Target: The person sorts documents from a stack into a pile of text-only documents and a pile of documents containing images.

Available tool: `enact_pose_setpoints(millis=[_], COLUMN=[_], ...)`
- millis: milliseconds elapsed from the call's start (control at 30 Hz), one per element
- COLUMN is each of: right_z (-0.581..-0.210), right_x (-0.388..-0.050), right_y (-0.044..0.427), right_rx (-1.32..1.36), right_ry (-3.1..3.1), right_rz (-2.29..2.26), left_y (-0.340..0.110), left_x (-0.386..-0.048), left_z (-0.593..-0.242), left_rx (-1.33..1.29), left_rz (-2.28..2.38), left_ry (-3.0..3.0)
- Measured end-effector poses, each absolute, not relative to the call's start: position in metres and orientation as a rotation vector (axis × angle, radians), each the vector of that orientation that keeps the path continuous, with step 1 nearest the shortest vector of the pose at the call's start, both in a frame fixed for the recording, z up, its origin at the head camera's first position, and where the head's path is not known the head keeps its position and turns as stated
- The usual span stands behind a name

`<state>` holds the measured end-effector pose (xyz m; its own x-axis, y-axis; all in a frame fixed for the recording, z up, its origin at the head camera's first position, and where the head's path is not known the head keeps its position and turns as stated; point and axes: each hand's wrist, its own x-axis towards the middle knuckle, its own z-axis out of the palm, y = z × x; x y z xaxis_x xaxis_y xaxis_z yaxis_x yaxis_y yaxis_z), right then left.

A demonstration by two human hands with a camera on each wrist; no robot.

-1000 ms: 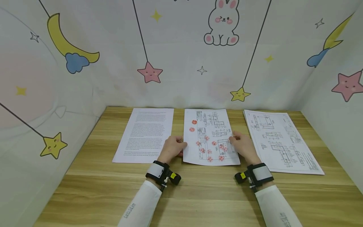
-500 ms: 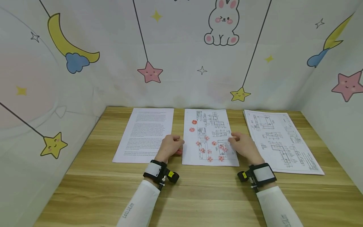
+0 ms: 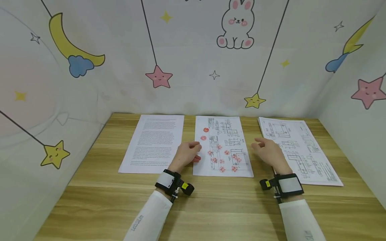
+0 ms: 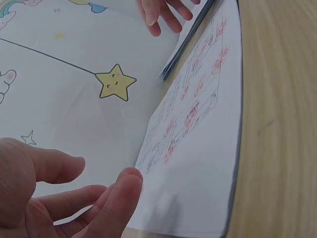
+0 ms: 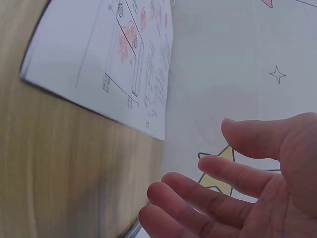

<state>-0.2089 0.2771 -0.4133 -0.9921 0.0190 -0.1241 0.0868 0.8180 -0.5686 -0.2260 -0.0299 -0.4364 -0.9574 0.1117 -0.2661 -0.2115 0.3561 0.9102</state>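
The middle paper stack (image 3: 222,147), a line drawing with red stamp marks, lies flat on the table. At its left edge is my left hand (image 3: 185,154), thumb and fingers apart and holding nothing; in the left wrist view the fingers (image 4: 121,198) hang beside the sheet. My right hand (image 3: 269,153) is off the stack's right side with loosely bent fingers, partly over the left edge of the right-hand drawing stack (image 3: 304,154). Nothing lies between the right fingers (image 5: 198,208) in the right wrist view.
A printed text stack (image 3: 155,144) lies on the left of the wooden table (image 3: 223,207), close to the left hand. A white cloth backdrop (image 3: 187,93) with cartoon figures rises behind and along both sides. Each wrist wears a strapped camera.
Both hands have let go of the middle stack's edges. The right hand has moved right, away from it; the left stays near the left edge. The stack's bowed front edge now lies flat.
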Motion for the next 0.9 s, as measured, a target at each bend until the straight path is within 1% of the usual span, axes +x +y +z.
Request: enact_pose_setpoints(millis=[200,500,667,900], right_z=[-0.405,-0.400,-0.404,-0.410], right_x=[-0.204,-0.199,-0.196,-0.194], right_y=[0.295,0.332,0.353,0.372], right_rx=[0.116,0.317,0.423,0.513], right_ry=[2.980,2.992,2.959,2.898], right_rz=[-0.874,-0.875,-0.877,-0.894], left_y=[-0.015,0.000,0.016,0.046], left_x=[-0.225,-0.226,-0.222,-0.210], left_z=[-0.431,-0.421,-0.423,-0.432], left_rx=[0.016,0.115,0.186,0.328], left_rz=[1.661,1.751,1.748,1.618], left_ry=[2.309,2.232,2.233,2.307])
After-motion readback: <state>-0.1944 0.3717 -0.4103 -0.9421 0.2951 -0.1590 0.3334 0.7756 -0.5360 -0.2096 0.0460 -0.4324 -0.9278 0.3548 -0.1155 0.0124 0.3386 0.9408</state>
